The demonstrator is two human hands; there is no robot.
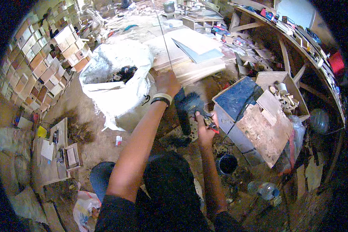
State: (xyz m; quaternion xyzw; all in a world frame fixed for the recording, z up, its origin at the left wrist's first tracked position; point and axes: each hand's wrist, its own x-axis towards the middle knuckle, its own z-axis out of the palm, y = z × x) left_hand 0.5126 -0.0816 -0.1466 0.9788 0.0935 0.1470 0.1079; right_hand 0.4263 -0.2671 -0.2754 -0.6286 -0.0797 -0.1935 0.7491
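Note:
My left hand is closed in a fist, knuckles up, at the centre of the head view. Below it hangs a narrow black piece, which it appears to grip by the top. A thin dark cord or rod rises from the same fist toward the far side. My right hand is closed around a small tool with a red end, close to the right side of the black piece. A dark, blurred patch between the hands hides the tool's other end. A cup of black liquid stands below my right hand.
A white sack stands left of my hands. Pale boards lie beyond. At right are a dark-topped box, a wooden crate and a long workbench. Stacked wooden boxes line the left. A clear bottle lies lower right.

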